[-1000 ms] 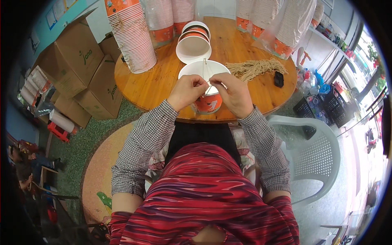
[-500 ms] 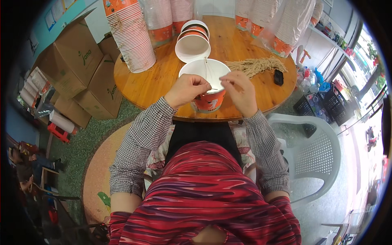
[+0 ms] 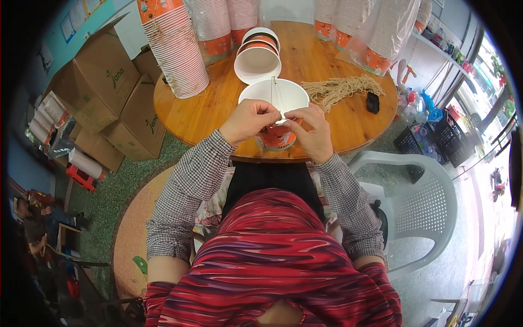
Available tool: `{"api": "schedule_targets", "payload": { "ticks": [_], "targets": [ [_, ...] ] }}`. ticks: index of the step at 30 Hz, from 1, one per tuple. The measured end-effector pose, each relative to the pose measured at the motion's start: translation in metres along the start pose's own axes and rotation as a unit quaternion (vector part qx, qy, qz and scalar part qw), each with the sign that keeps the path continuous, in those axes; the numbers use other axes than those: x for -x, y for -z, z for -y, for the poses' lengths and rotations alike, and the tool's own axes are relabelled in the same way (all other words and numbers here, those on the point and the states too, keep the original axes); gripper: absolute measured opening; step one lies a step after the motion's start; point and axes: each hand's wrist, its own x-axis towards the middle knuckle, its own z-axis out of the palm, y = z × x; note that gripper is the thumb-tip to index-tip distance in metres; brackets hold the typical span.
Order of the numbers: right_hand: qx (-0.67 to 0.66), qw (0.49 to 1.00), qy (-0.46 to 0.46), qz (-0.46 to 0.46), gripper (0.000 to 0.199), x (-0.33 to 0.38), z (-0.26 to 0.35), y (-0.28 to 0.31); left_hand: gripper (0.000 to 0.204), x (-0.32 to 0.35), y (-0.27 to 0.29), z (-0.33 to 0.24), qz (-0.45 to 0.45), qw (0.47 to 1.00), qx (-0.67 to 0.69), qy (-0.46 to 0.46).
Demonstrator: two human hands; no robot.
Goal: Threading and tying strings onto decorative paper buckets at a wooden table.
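Note:
An orange paper bucket [image 3: 275,140] with a white inside stands upright at the table's near edge. A thin cord [image 3: 274,91] runs from its far rim across the opening towards my fingers. At the near rim, my left hand [image 3: 251,120] pinches thumb and forefinger together on the cord's end. Close beside it, my right hand [image 3: 311,129] has its thumb and fingertips drawn together at the same spot. Exactly how the cord lies between the fingertips is too small to make out.
Behind the bucket, several similar buckets [image 3: 257,64] lie on their sides on the round wooden table [image 3: 218,117]. A tall bucket stack [image 3: 180,60] leans at left. Right of the bucket are a twine bundle [image 3: 343,90] and a small black object [image 3: 372,102]. Bagged stacks [image 3: 381,41] stand behind.
My right hand has moved left and slightly down, bringing its fingertips from above the bucket's right side to my left fingertips at the near rim. My left hand has stayed put.

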Motion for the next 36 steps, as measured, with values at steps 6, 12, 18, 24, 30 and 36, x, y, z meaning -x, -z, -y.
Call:
{"api": "schedule_targets", "payload": {
  "ticks": [6,12,18,24,30,36],
  "targets": [
    [-0.014,0.999,-0.029,0.017,0.012,-0.001,-0.002,-0.002,0.017,0.001,0.001,0.000,0.003,1.000,-0.004,0.008],
    [-0.035,0.996,-0.062,-0.061,0.007,-0.002,0.001,-0.001,0.016,0.006,0.002,-0.005,-0.001,1.000,0.020,-0.010],
    [0.042,0.998,-0.040,-0.014,0.010,-0.003,0.010,0.019,0.012,0.011,0.002,0.002,-0.047,0.991,-0.096,-0.079],
    [0.114,0.985,0.129,-0.007,0.011,-0.011,0.025,0.023,0.012,0.018,-0.006,0.001,-0.082,0.989,-0.009,-0.122],
    [0.010,0.995,0.092,0.034,0.015,-0.016,0.036,0.008,0.013,0.027,-0.010,-0.006,-0.072,0.990,0.110,-0.046],
    [-0.107,0.994,-0.007,0.026,0.012,-0.019,0.035,-0.001,0.015,0.028,-0.009,0.002,-0.048,0.983,0.174,-0.034]
  ]
}}
